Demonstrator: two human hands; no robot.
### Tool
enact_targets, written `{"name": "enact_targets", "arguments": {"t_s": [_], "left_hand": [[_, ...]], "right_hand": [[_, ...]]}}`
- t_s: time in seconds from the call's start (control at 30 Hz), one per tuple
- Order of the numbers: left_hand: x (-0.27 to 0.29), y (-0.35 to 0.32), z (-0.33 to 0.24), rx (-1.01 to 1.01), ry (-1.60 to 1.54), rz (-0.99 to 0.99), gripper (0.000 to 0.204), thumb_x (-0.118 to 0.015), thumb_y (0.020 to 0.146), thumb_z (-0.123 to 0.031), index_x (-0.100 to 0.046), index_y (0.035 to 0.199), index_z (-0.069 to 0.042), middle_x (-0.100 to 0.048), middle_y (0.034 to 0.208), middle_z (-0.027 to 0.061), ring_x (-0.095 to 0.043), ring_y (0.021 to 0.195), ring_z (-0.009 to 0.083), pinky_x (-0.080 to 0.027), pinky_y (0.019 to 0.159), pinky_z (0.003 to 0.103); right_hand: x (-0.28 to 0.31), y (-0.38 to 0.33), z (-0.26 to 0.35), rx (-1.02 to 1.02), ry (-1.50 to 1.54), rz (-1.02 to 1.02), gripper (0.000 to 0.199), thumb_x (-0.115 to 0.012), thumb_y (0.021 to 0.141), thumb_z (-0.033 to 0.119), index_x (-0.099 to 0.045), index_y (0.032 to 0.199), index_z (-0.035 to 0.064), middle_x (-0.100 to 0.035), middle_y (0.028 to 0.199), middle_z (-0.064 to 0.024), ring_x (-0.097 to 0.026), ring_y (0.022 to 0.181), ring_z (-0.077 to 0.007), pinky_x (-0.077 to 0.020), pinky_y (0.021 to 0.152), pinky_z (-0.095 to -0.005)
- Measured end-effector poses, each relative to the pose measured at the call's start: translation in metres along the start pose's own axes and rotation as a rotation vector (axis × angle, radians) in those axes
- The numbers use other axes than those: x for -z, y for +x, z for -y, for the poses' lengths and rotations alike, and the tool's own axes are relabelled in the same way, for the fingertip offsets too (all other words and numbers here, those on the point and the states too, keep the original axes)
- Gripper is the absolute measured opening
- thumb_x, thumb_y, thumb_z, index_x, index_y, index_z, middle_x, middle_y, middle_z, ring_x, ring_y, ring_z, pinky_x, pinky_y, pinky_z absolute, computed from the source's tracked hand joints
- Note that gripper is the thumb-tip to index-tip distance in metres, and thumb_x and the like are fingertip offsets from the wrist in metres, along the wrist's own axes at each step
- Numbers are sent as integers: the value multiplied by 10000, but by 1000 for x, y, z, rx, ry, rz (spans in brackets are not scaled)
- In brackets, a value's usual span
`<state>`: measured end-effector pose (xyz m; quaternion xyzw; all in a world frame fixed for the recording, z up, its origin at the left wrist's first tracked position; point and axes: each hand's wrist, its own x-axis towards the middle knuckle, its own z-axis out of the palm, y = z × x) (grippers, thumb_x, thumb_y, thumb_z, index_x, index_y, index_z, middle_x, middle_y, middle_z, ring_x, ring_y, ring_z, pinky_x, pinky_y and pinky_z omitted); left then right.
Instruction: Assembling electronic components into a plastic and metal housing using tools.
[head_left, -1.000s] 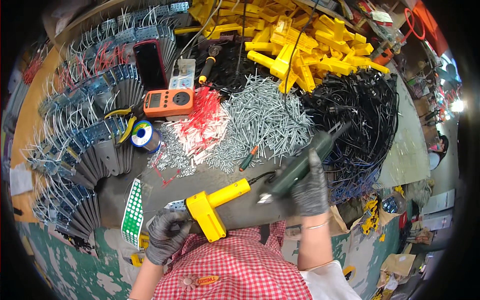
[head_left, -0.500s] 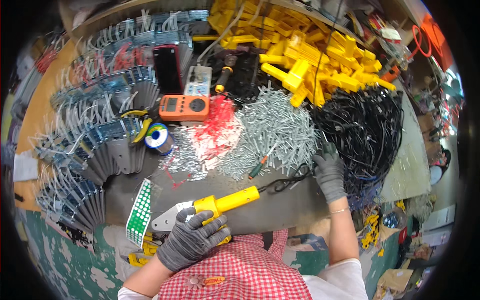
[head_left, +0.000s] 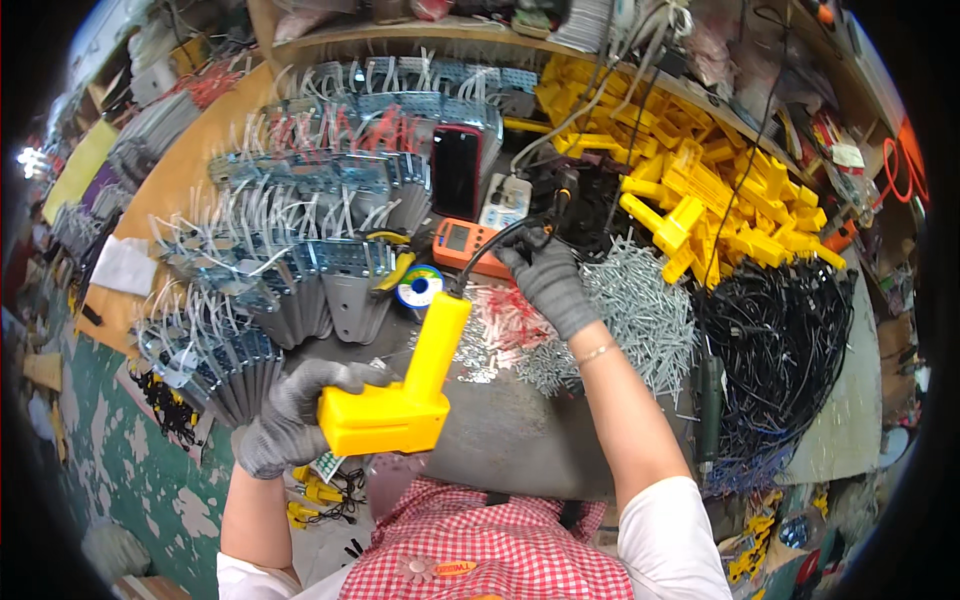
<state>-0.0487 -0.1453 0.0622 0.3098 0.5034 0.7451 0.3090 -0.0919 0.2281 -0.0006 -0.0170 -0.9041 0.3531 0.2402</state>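
My left hand (head_left: pixel 295 415), in a grey glove, grips a yellow plastic housing (head_left: pixel 385 415) by its left end, raised above the front of the workbench. The housing's tubular handle (head_left: pixel 440 340) points up and away. A black cord (head_left: pixel 485 255) leaves the handle's tip and runs to my right hand (head_left: pixel 550 280), also gloved. That hand's fingers are closed round the cord's far end, just over an orange meter (head_left: pixel 470 245). What lies inside the fingers is partly hidden. Left of the meter's front stands a solder spool (head_left: pixel 420 287). The metal plate seen on the housing earlier is out of sight.
Fanned rows of metal plates with white wires (head_left: pixel 350 290) cover the left side. Screws (head_left: pixel 640 320) lie heaped in the middle, yellow housings (head_left: pixel 700 190) behind, black cords (head_left: pixel 780 370) at right. A dark powered screwdriver (head_left: pixel 708 410) hangs there. A phone (head_left: pixel 456 170) stands behind the meter.
My left hand has lifted and turned the yellow housing, its handle now pointing away. My right hand has moved left from beside the black cords to the meter, taking the cord along. The view has shifted.
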Motion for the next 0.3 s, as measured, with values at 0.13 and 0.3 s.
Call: {"name": "enact_targets", "arguments": {"t_s": [0.13,0.3], "left_hand": [[33,-21,41,168,-44,-70,576,-839,723,58,-523,1184,-81,-606,1314,177,-588,1246,283,-484,1076,427],[36,-39,59,101,1065,-256,807,-852,789,-168,-442,1484,-146,-606,1356,131,-597,1236,350,-446,1082,429]], "right_hand": [[-25,37,10,-78,-235,137,285,-746,824,184,-617,1020,23,-678,856,-219,-660,808,-404,-537,756,-454],[-37,54,15,-41,-371,387,298,-707,861,198,-619,1072,7,-708,966,-233,-692,912,-392,-553,821,-466]]}}
